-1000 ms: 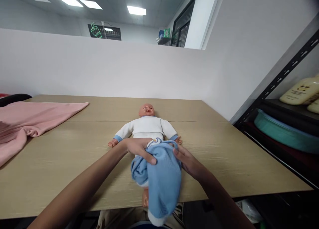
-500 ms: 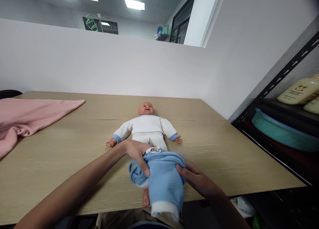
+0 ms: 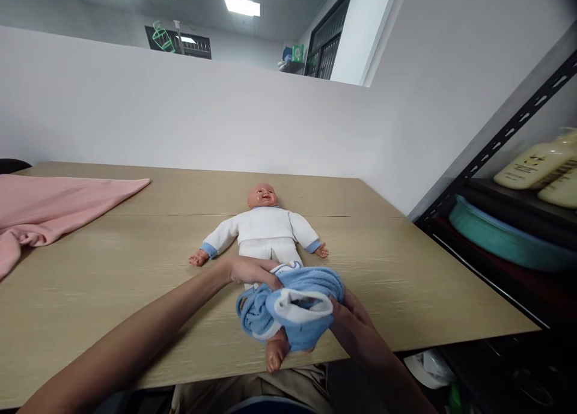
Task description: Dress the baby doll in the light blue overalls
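A baby doll in a white top with blue cuffs lies on its back, head away from me and feet towards me. Bunched around its lower legs are blue pants with white cuffs. My left hand grips the gathered fabric on the left, its fingertips partly hidden in the folds. On the right, my right hand holds the other leg of the pants, whose white cuff opening faces up towards me. One bare doll foot sticks out below the fabric; the other is mostly covered.
The doll rests on a wooden table, near its front edge. A pink cloth lies at the left. To the right, a black shelf holds a teal basin and cream-coloured bottles. A white wall stands behind the table.
The hanging pant leg has been gathered upwards, so its white cuff now sits higher and opens towards me. More of the doll's foot shows. Both hands have kept hold.
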A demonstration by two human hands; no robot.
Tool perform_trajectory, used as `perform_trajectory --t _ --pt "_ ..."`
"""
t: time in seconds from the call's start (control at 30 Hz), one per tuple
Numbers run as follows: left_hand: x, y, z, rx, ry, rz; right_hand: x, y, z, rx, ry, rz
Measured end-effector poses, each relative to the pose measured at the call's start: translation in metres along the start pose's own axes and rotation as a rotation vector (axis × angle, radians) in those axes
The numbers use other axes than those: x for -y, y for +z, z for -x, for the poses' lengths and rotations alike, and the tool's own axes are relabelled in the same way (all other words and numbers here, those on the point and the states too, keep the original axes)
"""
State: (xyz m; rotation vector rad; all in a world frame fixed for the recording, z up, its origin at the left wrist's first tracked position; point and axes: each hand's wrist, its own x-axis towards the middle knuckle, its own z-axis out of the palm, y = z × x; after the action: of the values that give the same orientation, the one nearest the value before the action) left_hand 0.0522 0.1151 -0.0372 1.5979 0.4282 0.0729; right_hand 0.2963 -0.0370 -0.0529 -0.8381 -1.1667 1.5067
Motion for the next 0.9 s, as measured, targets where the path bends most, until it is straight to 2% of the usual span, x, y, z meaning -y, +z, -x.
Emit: perform_trajectory --t 0.17,0.23,0.3,0.33,0.47,0.57,0.63,0.7,0.83,0.9 --pt "0.005 0.004 -0.003 -0.037 0.010 0.320 -0.003 0.003 0.000 0.046 0.124 0.010" --pt "0.001 0.007 -0.004 -0.029 0.013 0.334 0.002 0.005 0.007 0.059 0.190 0.090" --pt "-0.007 0.009 -0.004 -0.011 -0.009 0.289 0.007 0.009 0.015 0.041 0.177 0.236" --pt "-0.011 0.011 -0.003 0.004 -0.014 0.265 0.009 0.013 0.018 -0.014 0.138 0.343" --pt "-0.025 0.022 -0.003 0.127 0.046 0.097 0.013 0.026 0.022 -0.428 -0.034 0.808" --pt "-0.033 0.036 -0.007 0.163 0.089 -0.024 0.014 0.026 0.020 -0.514 -0.149 0.984" --pt "-0.036 0.045 -0.009 0.088 0.086 -0.062 0.013 0.021 0.020 -0.515 -0.157 1.029" --pt "-0.036 0.051 -0.011 -0.017 0.071 -0.127 0.011 0.014 0.023 -0.480 -0.050 1.031" --pt "-0.033 0.060 -0.009 -0.176 0.091 -0.345 0.002 0.006 0.037 -0.316 0.196 0.973" --pt "-0.031 0.062 -0.009 -0.229 0.111 -0.439 -0.005 0.002 0.043 -0.315 0.249 0.959"
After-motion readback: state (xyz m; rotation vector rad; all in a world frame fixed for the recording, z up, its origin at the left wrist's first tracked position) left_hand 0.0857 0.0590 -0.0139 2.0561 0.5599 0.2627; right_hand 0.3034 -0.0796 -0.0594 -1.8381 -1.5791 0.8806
